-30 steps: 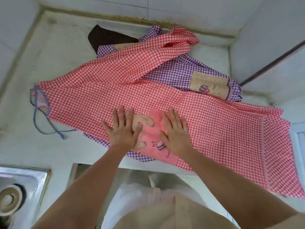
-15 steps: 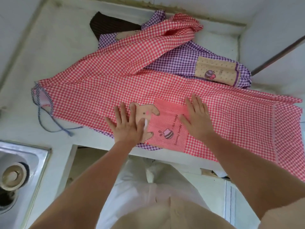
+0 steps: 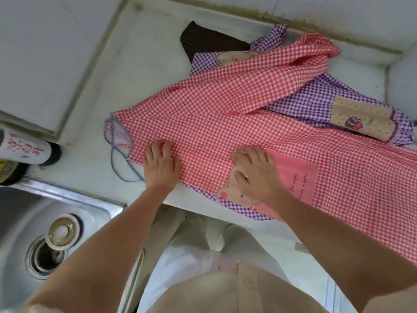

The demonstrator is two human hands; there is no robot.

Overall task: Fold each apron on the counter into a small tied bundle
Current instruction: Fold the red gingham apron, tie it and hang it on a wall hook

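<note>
Now both hands have slid leftward along the red apron (image 3: 225,114). A moment ago they sat close together over the pocket (image 3: 295,179); the left hand (image 3: 161,164) is now out near the strap end and the right hand (image 3: 255,175) lies on the bear patch at the pocket's left edge. Both press flat, fingers (image 3: 159,149) straight and spread, gripping nothing. I read this as smoothing the cloth toward its narrow end before a first fold, so the bundle is not yet begun and no tie is made.

The red apron lies stretched across the desk (image 3: 140,71), left to right, its right part running out of view past the desk's front edge. Its far side is folded over in a loose diagonal flap that bunches at the back. The thin blue strap (image 3: 117,163) loops loose on the desk by the left end. Under it lies the purple apron (image 3: 300,105), crumpled, showing at the back and peeking out at the front edge. A brown cloth (image 3: 209,41) lies behind both, untouched.
</note>
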